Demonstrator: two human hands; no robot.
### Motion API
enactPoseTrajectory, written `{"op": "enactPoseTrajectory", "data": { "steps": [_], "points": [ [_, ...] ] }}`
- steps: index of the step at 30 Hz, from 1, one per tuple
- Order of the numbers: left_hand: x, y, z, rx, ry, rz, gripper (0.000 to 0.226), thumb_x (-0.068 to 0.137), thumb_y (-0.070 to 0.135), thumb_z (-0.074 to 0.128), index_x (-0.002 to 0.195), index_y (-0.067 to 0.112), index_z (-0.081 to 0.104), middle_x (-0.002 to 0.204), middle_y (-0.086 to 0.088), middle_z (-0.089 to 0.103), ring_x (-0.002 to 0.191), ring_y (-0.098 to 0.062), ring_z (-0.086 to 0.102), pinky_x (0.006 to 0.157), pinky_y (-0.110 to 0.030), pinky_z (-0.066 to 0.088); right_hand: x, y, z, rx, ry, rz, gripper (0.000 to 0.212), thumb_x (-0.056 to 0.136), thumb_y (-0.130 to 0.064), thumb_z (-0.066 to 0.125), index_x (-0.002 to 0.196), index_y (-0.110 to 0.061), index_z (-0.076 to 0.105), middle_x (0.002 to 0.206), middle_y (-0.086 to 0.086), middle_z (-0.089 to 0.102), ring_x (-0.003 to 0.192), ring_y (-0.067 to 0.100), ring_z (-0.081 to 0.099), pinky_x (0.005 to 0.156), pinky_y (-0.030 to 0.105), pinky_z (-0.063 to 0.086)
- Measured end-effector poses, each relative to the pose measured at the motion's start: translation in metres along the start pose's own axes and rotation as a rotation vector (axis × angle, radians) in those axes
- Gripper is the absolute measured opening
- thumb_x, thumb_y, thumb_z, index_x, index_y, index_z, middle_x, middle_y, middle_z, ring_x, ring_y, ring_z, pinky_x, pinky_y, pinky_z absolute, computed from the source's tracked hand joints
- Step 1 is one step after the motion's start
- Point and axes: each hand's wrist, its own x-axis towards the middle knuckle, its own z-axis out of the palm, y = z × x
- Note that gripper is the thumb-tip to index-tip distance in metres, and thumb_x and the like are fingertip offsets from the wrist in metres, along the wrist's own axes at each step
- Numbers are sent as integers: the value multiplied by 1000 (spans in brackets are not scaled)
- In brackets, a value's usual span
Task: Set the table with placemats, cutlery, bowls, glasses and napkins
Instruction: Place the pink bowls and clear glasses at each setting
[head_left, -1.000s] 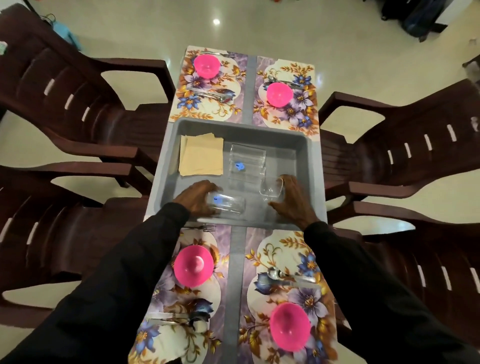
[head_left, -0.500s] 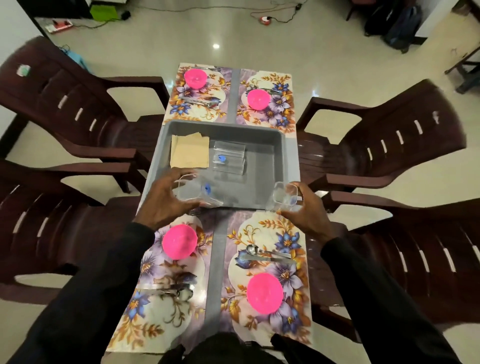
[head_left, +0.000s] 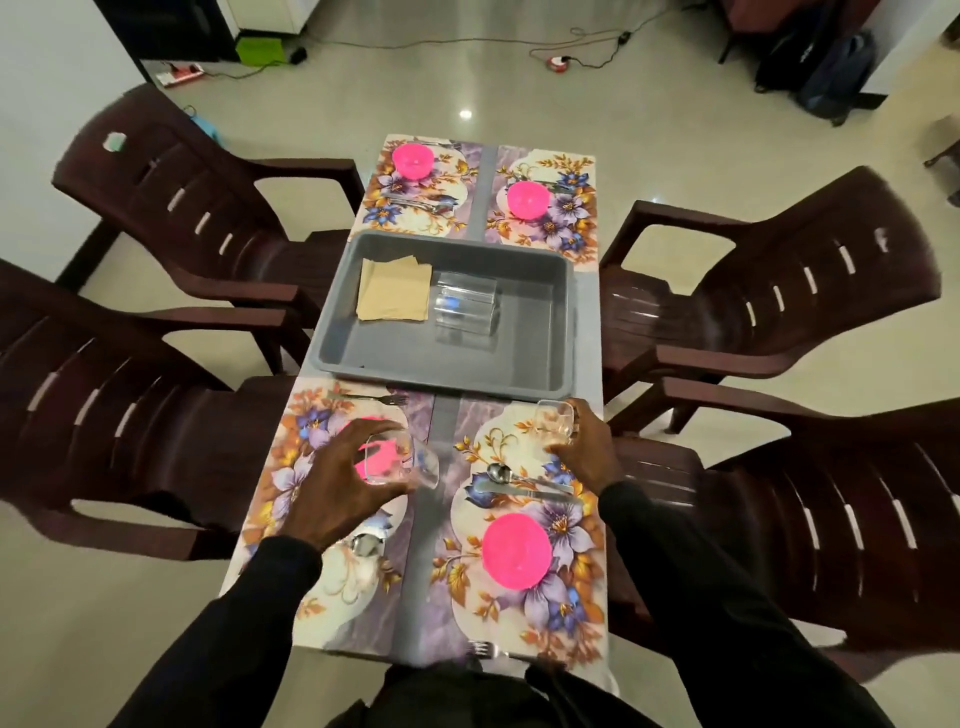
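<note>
My left hand (head_left: 337, 480) grips a clear glass (head_left: 402, 460) tilted on its side above the near left floral placemat (head_left: 291, 457), over a partly hidden pink bowl (head_left: 376, 460). My right hand (head_left: 587, 452) holds a second clear glass (head_left: 557, 422) upright at the far right corner of the near right placemat (head_left: 571, 587). A pink bowl (head_left: 516, 551), a spoon (head_left: 506, 474) and a knife lie on that mat. A grey tray (head_left: 563, 312) in the middle holds beige napkins (head_left: 392, 296) and two clear glasses (head_left: 465, 306). The far mats carry two pink bowls (head_left: 413, 161) (head_left: 528, 199).
Dark brown plastic chairs stand on both sides of the narrow table, two on the left (head_left: 171, 208) and two on the right (head_left: 805, 291). A fork (head_left: 371, 398) lies at the far edge of the near left mat. Cables and bags lie on the floor beyond.
Both hands lifted a glass each out of the grey tray and drew them toward me, over the near placemats. The camera tilted up, showing more of the room.
</note>
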Motion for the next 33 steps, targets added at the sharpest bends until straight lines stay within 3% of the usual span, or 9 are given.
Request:
{"op": "enactPoseTrajectory", "data": {
  "steps": [2, 4, 11, 16, 23, 29, 33],
  "points": [
    [-16, -2, 1, 3, 13, -30, 71, 64, 41, 95, 126, 27, 64, 129, 18, 63, 118, -1, 61, 100, -27, 53, 3, 5, 8, 0, 2, -5, 62, 68, -1, 85, 114, -26, 52, 109, -3, 66, 104, 18, 63, 86, 33, 54],
    [-29, -5, 2, 5, 19, -52, 72, 63, 39, 96, 126, 27, 64, 129, 18, 63, 119, -2, 61, 100, -25, 52, 6, 7, 15, -1, 14, -8, 63, 68, 0, 85, 116, -25, 52, 112, 0, 64, 107, 20, 60, 89, 36, 53],
    [-55, -9, 4, 46, 36, -87, 71, 63, 40, 96, 126, 25, 65, 124, 21, 63, 115, 6, 60, 94, -8, 46, 16, 13, 27, 4, 6, 0, 65, 71, 1, 85, 126, -14, 54, 124, 6, 61, 116, 21, 58, 91, 27, 49],
    [-57, -10, 9, 68, 47, -87, 68, 64, 25, 98, 124, 19, 67, 120, 24, 63, 111, 11, 58, 93, -3, 42, 21, 11, 31, 11, -12, 6, 65, 72, 0, 86, 126, -14, 54, 124, 5, 61, 114, 20, 59, 82, 6, 42],
    [-50, -8, 13, 81, 32, -63, 68, 66, 29, 96, 127, 22, 64, 124, 20, 62, 115, 12, 55, 93, -2, 40, 20, 13, 33, -12, 8, 0, 70, 72, -6, 88, 131, -14, 52, 129, 7, 61, 120, 24, 58, 100, 35, 50],
    [-46, -11, 15, 96, 16, -77, 70, 67, 32, 96, 128, 20, 64, 125, 14, 63, 116, 12, 55, 94, -1, 40, 15, 15, 30, -17, 6, 1, 69, 72, -4, 88, 130, -12, 52, 127, 7, 60, 116, 22, 57, 91, 25, 47],
    [-45, -10, 16, 83, 10, -88, 69, 67, 41, 92, 128, 27, 62, 124, 21, 62, 115, 9, 56, 92, -2, 42, 6, 23, 25, -22, -27, 8, 73, 73, -6, 88, 134, -13, 50, 130, 7, 59, 120, 21, 54, 92, 22, 41]
  ]
}}
